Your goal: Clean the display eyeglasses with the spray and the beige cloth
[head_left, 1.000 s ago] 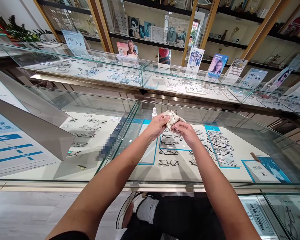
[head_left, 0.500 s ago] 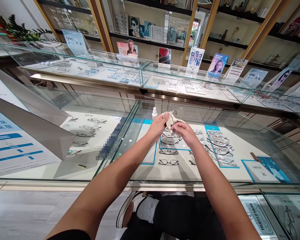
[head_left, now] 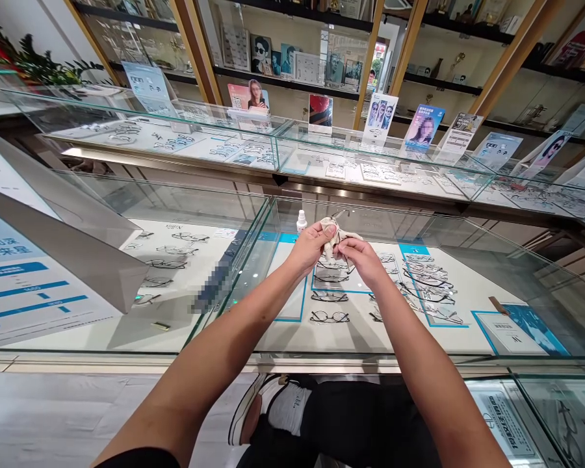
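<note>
Fingers (head_left: 328,231) pinched closed on pale cloth (head_left: 340,234)

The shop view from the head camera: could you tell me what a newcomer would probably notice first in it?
Probably the two bare arms reaching over the glass case, left hand and right hand meeting at a pale cloth. Next, the large folded sign filling the left edge.

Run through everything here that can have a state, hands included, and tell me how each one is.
Left hand: fingers closed on the cloth
Right hand: fingers closed at the cloth
Cloth: bunched, off-white
Held glasses: partly hidden by cloth and fingers
White bottle: upright
Large sign: standing, folded
Round-lensed glasses: lying in the near case
</note>
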`<control>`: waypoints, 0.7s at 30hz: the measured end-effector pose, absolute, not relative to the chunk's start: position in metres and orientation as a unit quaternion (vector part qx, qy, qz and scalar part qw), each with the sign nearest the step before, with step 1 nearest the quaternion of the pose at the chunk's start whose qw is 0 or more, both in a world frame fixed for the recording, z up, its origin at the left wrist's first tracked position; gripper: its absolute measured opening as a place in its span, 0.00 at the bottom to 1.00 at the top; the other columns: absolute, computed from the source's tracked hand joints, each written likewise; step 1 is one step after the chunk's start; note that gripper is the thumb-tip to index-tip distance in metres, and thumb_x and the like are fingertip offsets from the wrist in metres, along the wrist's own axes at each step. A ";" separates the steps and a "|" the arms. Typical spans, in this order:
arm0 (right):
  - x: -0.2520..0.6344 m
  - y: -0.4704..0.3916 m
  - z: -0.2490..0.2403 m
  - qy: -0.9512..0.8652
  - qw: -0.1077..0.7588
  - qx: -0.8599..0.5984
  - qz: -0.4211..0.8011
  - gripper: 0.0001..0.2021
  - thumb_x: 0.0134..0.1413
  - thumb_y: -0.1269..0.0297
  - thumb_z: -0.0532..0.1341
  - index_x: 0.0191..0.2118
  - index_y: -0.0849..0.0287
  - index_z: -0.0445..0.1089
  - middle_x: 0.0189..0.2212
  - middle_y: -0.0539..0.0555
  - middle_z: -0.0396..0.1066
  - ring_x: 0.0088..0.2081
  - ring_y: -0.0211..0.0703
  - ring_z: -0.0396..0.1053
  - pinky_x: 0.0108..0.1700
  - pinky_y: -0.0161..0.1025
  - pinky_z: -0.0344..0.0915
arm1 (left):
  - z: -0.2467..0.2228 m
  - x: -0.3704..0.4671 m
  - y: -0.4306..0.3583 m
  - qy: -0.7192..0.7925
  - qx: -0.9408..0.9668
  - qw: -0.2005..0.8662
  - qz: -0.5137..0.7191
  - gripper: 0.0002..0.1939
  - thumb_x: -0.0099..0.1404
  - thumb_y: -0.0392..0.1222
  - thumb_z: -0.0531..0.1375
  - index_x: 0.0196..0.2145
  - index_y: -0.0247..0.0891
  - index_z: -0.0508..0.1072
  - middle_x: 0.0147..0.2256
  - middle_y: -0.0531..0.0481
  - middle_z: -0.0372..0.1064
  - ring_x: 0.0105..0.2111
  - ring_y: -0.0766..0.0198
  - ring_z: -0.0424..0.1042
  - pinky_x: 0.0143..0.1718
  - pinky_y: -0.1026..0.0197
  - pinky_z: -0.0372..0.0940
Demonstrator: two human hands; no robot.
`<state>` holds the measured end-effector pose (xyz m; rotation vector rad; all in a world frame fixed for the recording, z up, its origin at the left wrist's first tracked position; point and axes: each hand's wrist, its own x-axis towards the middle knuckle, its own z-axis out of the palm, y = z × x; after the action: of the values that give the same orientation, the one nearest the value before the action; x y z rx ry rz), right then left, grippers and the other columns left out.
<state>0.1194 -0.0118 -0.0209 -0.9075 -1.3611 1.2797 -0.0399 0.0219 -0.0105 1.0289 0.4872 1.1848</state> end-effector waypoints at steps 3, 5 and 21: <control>0.117 -0.015 -0.017 -0.580 0.492 -0.385 0.523 0.14 0.50 0.49 0.73 0.31 0.56 0.81 0.32 0.53 0.78 0.34 0.41 0.67 0.40 0.40 0.64 | -0.011 -0.039 0.023 0.216 0.444 0.686 0.535 0.25 0.61 0.62 0.71 0.34 0.36 0.73 0.24 0.54 0.70 0.22 0.69 0.67 0.27 0.64 0.65; 0.117 -0.016 -0.016 -0.578 0.495 -0.386 0.522 0.15 0.50 0.48 0.72 0.31 0.55 0.80 0.32 0.52 0.77 0.33 0.41 0.67 0.40 0.40 0.64 | -0.011 -0.038 0.026 0.216 0.416 0.700 0.539 0.22 0.63 0.59 0.71 0.34 0.36 0.73 0.25 0.53 0.70 0.23 0.69 0.68 0.28 0.64 0.66; 0.148 -0.028 0.021 -0.598 0.588 -0.367 0.402 0.16 0.58 0.44 0.68 0.34 0.53 0.74 0.42 0.54 0.75 0.46 0.49 0.72 0.48 0.45 0.68 | -0.019 -0.060 0.051 0.194 0.308 0.824 0.435 0.14 0.77 0.45 0.59 0.38 0.31 0.77 0.32 0.45 0.79 0.31 0.64 0.79 0.39 0.62 0.74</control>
<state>0.1484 -0.0282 0.0207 -0.8558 -1.3924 0.9365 -0.0603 0.0512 -0.0194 0.6558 0.4129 0.9241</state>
